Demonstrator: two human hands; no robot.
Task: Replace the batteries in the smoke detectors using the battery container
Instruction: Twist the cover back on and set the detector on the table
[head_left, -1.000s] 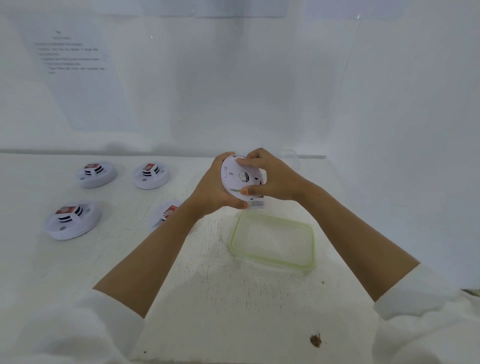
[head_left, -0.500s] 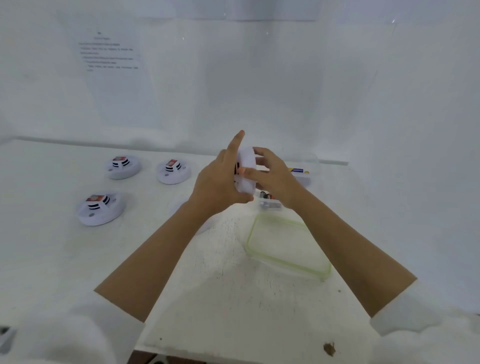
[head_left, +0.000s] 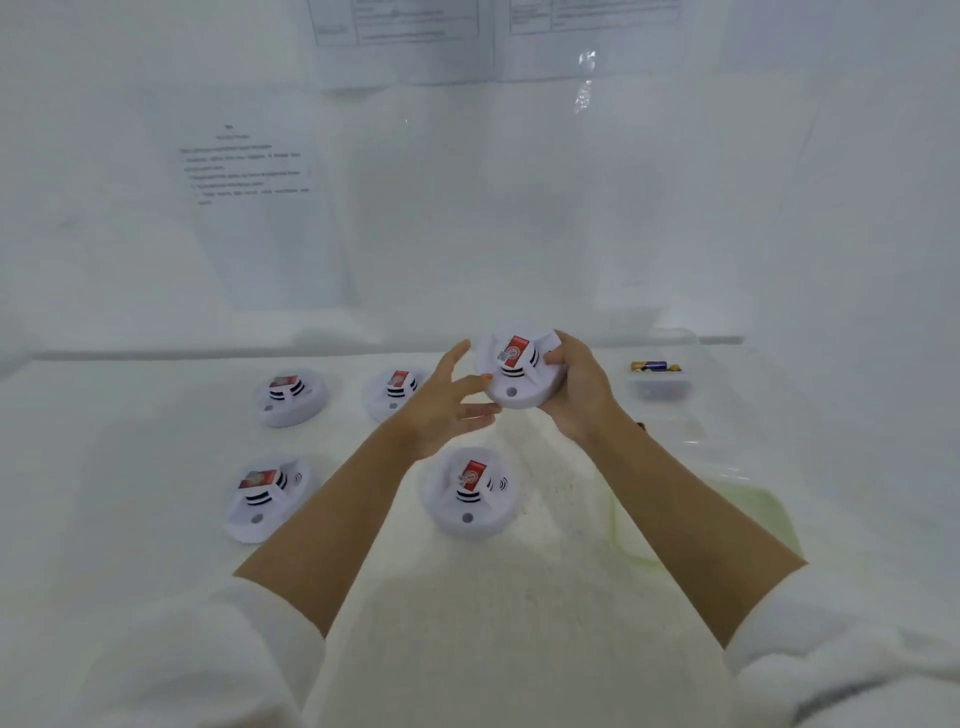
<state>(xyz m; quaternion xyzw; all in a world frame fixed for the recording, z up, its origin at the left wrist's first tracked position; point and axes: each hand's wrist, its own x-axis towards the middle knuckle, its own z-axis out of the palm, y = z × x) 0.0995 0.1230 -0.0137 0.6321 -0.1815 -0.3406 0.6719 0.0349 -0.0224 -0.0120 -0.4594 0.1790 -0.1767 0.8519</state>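
Observation:
My right hand (head_left: 576, 389) holds a white round smoke detector (head_left: 517, 376) above the table, its red-labelled top facing me. My left hand (head_left: 447, 405) is just left of it, fingers spread, its fingertips close to the detector's rim. Several more white detectors lie on the table: two at the back (head_left: 291, 397) (head_left: 395, 392), one at the front left (head_left: 262, 499) and one in the middle (head_left: 470, 491) under my arms. The clear battery container (head_left: 660, 382) stands at the back right with batteries in it.
A green-rimmed clear lid (head_left: 748, 519) lies on the table to the right of my right forearm. White walls with printed sheets (head_left: 249, 171) close off the back. The white table (head_left: 156, 452) stretches left of the detectors.
The detector was turned over from its underside to label side up. My left hand came off it and opened. The view swung up and right, showing more detectors.

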